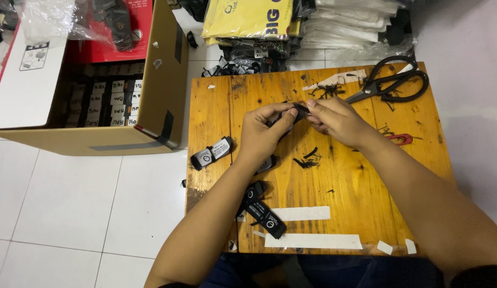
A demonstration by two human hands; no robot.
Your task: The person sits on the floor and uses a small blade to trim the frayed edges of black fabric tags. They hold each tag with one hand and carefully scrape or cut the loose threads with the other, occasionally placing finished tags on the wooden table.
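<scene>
White tape strips [312, 241] lie nearest; my left hand [263, 136] and right hand [336, 120] both pinch a small black label [299, 110]; a loose grip could drop it among the black scraps [307, 160] on the worktop [216, 117]

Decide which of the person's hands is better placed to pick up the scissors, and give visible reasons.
Probably the right hand. The black scissors lie at the wooden table's far right corner, just beyond it. The left hand is further away and would have to cross over. Both currently pinch a small black piece.

1. Scissors [390, 84] lie at the wooden table's [344, 181] far right corner.
2. Cardboard box [160, 90] stands left of the table.
3. Tape strips [312, 241] lie along its near edge.
4. Stacked packets [248, 18] sit behind it.
</scene>
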